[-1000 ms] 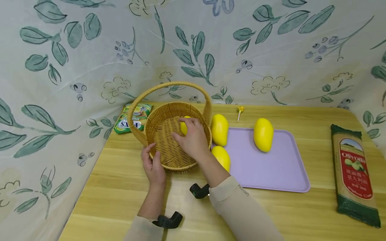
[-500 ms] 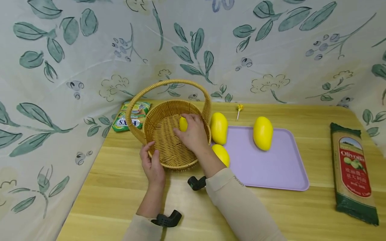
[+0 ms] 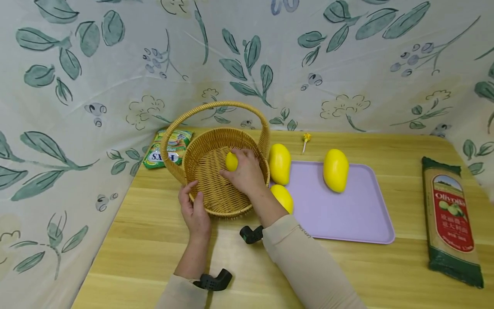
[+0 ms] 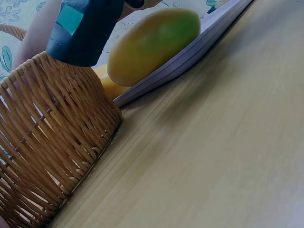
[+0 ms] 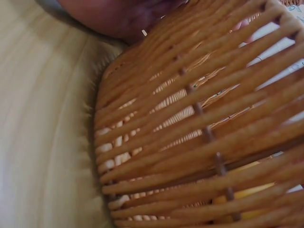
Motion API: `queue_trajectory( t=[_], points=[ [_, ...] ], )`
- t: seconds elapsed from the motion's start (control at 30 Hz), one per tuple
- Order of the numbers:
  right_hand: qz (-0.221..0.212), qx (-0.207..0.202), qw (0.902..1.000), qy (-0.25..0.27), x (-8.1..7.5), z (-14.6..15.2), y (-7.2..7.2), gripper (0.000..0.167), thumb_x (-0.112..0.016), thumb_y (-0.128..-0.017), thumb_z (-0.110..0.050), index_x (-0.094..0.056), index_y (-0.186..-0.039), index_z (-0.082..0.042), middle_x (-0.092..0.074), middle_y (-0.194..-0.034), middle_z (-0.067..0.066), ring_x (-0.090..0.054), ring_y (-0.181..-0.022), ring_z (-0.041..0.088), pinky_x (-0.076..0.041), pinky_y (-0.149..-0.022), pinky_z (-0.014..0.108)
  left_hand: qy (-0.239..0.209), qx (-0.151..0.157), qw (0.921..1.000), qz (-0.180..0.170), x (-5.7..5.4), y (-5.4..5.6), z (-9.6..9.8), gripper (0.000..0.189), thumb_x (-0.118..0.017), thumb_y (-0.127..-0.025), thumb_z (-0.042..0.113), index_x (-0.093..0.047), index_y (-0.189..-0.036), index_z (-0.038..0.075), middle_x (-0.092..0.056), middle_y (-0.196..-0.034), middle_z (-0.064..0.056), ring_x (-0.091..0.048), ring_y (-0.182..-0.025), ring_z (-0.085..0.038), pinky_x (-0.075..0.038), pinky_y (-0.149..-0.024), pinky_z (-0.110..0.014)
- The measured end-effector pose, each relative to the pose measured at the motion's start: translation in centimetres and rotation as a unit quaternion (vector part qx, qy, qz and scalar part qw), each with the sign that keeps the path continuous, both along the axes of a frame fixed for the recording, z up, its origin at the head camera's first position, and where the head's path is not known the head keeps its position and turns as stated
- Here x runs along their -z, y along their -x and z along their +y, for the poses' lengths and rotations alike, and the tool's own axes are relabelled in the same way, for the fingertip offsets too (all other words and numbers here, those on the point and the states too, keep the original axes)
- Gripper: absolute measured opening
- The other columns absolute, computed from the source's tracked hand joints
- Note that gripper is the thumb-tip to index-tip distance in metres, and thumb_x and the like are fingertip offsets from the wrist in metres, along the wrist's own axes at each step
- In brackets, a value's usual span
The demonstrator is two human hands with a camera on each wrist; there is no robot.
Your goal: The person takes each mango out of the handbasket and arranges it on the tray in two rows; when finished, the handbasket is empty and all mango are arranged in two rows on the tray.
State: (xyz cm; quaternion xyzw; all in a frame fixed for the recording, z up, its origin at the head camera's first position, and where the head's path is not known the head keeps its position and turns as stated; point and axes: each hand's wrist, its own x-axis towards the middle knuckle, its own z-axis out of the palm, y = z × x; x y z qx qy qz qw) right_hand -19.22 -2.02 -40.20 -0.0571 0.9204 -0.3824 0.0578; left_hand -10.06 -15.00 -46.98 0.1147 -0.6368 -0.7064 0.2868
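Note:
A round wicker basket [image 3: 214, 184] with a tall arched handle stands on the table. My left hand [image 3: 197, 219] grips its near left rim, thumb and fingertips over the edge. My right hand [image 3: 247, 174] reaches inside and holds a yellow mango [image 3: 231, 162] near the basket's right wall, the fruit partly hidden behind the fingers. Two more mangoes, one farther back [image 3: 280, 164] and one nearer [image 3: 282, 199], lie just right of the basket. A third mango [image 3: 335, 171] rests on the lilac tray [image 3: 343, 219]. In the left wrist view, a mango [image 4: 154, 45] shows beyond the basket wall [image 4: 57, 133].
Behind the basket's left side lies a green snack packet [image 3: 167, 150]. A yellow-topped lollipop [image 3: 306, 138] is behind the tray. Far right lies a long pasta packet [image 3: 451, 219]. Patterned cloth [image 3: 247, 64] hangs along the table's back and left.
The mango in my right hand has shifted slightly left within the basket, and more of it shows beside the fingers. My left hand stays on the rim.

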Motion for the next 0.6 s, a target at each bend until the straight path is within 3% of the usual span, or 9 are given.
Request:
queue_trajectory(
  t=[0.23,0.6],
  points=[
    [0.001,-0.010,0.9997,-0.021,0.11,0.01,-0.12,0.069,-0.081,-0.088,-0.028,-0.051,-0.150,-0.019,-0.037,-0.157,0.014,-0.044,-0.140,0.041,-0.048,-0.108,0.054,-0.002,-0.001,1.0000,0.004,0.05,0.03,0.05,0.032,-0.049,-0.097,0.003,-0.052,-0.125,-0.009,-0.038,-0.151,-0.019,-0.012,-0.157,-0.031,-0.007,-0.130,-0.050],
    [0.000,-0.019,0.9990,-0.041,0.05,-0.04,-0.20,0.069,-0.079,-0.089,-0.023,-0.048,-0.151,-0.021,-0.037,-0.157,0.013,-0.044,-0.139,0.041,-0.048,-0.109,0.053,0.000,-0.004,1.0000,0.004,0.18,0.05,-0.03,0.032,-0.048,-0.097,0.003,-0.051,-0.126,-0.011,-0.039,-0.149,-0.020,-0.011,-0.157,-0.030,-0.005,-0.130,-0.047]
  ],
)
